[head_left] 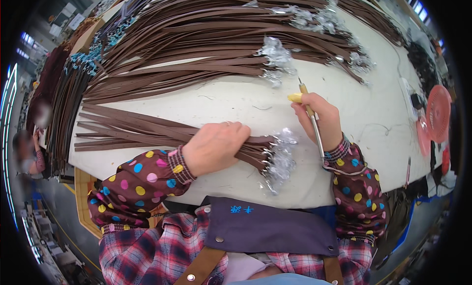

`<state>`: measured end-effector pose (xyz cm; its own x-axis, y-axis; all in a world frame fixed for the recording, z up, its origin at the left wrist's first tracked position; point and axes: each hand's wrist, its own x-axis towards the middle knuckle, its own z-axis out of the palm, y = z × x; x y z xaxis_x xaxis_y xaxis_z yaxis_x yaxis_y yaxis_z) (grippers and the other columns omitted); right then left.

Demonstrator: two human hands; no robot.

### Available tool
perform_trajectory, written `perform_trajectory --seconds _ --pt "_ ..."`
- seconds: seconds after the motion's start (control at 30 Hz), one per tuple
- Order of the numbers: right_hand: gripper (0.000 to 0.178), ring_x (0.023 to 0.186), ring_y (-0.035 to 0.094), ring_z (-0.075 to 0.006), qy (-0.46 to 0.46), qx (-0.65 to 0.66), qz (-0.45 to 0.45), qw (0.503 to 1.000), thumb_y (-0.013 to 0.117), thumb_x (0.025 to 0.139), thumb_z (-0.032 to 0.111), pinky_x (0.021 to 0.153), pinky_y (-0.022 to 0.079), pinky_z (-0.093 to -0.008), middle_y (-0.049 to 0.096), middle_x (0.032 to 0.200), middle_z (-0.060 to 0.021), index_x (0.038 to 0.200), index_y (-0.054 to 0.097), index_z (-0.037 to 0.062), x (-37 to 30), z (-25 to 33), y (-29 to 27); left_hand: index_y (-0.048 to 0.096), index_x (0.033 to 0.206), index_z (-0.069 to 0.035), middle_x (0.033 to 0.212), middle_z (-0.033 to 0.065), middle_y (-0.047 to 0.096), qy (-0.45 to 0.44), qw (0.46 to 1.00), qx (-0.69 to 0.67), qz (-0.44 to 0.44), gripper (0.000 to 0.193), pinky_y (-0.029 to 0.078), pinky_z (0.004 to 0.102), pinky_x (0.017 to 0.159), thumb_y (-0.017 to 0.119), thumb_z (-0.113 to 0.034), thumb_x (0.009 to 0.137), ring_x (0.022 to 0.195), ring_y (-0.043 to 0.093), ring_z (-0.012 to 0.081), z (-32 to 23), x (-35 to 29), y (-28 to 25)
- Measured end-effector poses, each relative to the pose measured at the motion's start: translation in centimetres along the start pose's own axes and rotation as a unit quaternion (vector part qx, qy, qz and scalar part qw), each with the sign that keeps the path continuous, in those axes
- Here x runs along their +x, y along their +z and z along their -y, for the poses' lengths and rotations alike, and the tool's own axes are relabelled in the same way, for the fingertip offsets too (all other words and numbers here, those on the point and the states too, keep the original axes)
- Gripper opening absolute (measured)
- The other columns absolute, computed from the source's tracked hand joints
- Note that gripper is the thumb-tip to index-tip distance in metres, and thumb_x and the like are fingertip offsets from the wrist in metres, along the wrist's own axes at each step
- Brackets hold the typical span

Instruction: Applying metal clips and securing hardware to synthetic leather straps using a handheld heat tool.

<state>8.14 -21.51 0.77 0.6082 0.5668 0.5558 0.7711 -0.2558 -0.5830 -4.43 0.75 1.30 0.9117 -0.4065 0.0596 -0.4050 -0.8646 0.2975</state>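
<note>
My left hand (218,146) lies closed around a bundle of long brown straps (142,130), close to their right ends. These ends carry metal pieces wrapped in clear plastic (281,159); the loose ends fan out to the left on the white table (236,100). Right of the bundle, my right hand (322,119) grips a slim pen-like tool (315,125) with a metal shaft and a thin pointed tip aimed away from me. Something yellow (295,97), perhaps a finger cover, shows at a fingertip. The tip touches no strap.
Thick piles of brown straps (196,44) with plastic-wrapped ends cover the far side of the table. More straps hang over its left edge near turquoise ends (93,56). A pink fan (438,113) stands at the right. Another person (34,152) is at the far left.
</note>
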Motion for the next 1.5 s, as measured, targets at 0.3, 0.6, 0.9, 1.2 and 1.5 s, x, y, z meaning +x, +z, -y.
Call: perform_trajectory --seconds 0.3,0.6,0.9,1.2,1.5 --pt "0.008 0.065 0.061 -0.0131 -0.031 0.086 -0.247 0.965 0.058 0.089 0.0 0.057 0.049 -0.026 0.064 0.08 -0.0075 0.097 0.059 0.0008 1.2 -0.8 -4.9 0.054 0.103 -0.011 0.071 0.0058 0.058 0.04 0.977 0.127 -0.167 0.022 0.046 0.0336 0.051 0.058 -0.009 0.081 0.063 0.062 0.0236 0.0 4.8 -3.5" --pt "0.022 0.077 0.065 -0.0158 0.031 0.055 -0.094 0.994 0.057 0.093 0.014 0.069 0.05 -0.0271 0.065 0.082 -0.0089 0.111 0.053 0.0019 0.3 0.7 -4.4 0.052 0.089 -0.007 0.073 0.006 0.057 0.035 0.972 0.201 -0.116 0.014 0.049 0.0347 0.051 0.058 -0.006 0.077 0.063 0.062 0.0239 1.0 6.8 -1.9" --pt "0.057 0.107 0.056 -0.029 -0.08 -0.178 -0.036 0.98 0.074 0.072 0.02 0.102 0.032 -0.0468 0.061 0.108 -0.0123 0.12 0.046 0.0067 0.5 1.1 -0.2 0.051 0.084 -0.005 0.079 0.0086 0.061 -0.047 0.974 0.138 -0.175 0.03 0.051 0.0357 0.062 0.073 -0.015 0.067 0.076 0.063 0.0256 -1.3 8.7 -2.1" --pt "0.043 0.088 0.061 -0.027 -0.083 -0.227 -0.057 0.969 0.065 0.066 0.001 0.097 0.041 -0.0422 0.062 0.087 -0.0111 0.107 0.053 0.0052 1.2 -0.3 -1.8 0.055 0.097 -0.007 0.087 0.0094 0.061 -0.064 0.976 0.054 -0.2 0.033 0.049 0.038 0.067 0.069 -0.009 0.068 0.082 0.061 0.03 -1.3 6.7 -3.4" --pt "0.051 0.096 0.057 -0.0333 0.024 -0.253 -0.112 0.961 0.068 0.063 -0.004 0.087 0.043 -0.0387 0.064 0.093 -0.0104 0.111 0.054 0.0082 0.7 -3.0 -7.8 0.062 0.102 -0.008 0.089 0.0151 0.064 -0.288 0.931 0.065 -0.216 0.03 0.049 0.0387 0.071 0.064 -0.003 0.073 0.086 0.061 0.0353 10.5 -8.5 -9.7"
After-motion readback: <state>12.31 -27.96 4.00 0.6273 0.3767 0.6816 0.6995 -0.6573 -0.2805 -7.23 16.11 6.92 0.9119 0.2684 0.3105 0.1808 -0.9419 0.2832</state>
